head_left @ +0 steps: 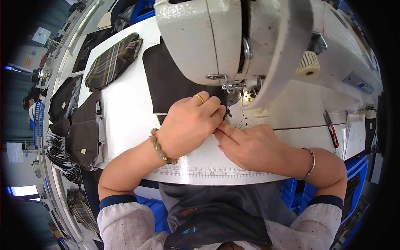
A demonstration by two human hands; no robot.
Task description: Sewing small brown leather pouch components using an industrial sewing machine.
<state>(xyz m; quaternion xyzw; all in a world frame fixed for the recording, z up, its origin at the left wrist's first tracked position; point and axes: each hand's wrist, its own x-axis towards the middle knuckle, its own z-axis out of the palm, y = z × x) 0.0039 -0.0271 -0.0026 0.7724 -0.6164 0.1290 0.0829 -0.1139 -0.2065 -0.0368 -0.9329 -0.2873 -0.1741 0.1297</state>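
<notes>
A piece of dark brown fabric point(166, 83) lies on the white table, its right part under the head of a white sewing machine point(187, 37). My left hand point(189, 118), with a ring and a bead bracelet at the wrist, is closed over the near right corner of this fabric, just in front of the presser foot point(233, 87). My right hand point(254, 146) meets it there, thumb and forefinger pinched together at the left fingertips. What lies between the fingers is mostly hidden, though a bit of dark cloth edge shows there.
Red-handled thread snips point(332, 131) lie on the table at the right. A plaid fabric piece point(114, 62) rests at the far left, and stacked dark brown pieces point(83, 137) hang near the left edge. A printed ruler point(208, 172) runs along the table's front edge.
</notes>
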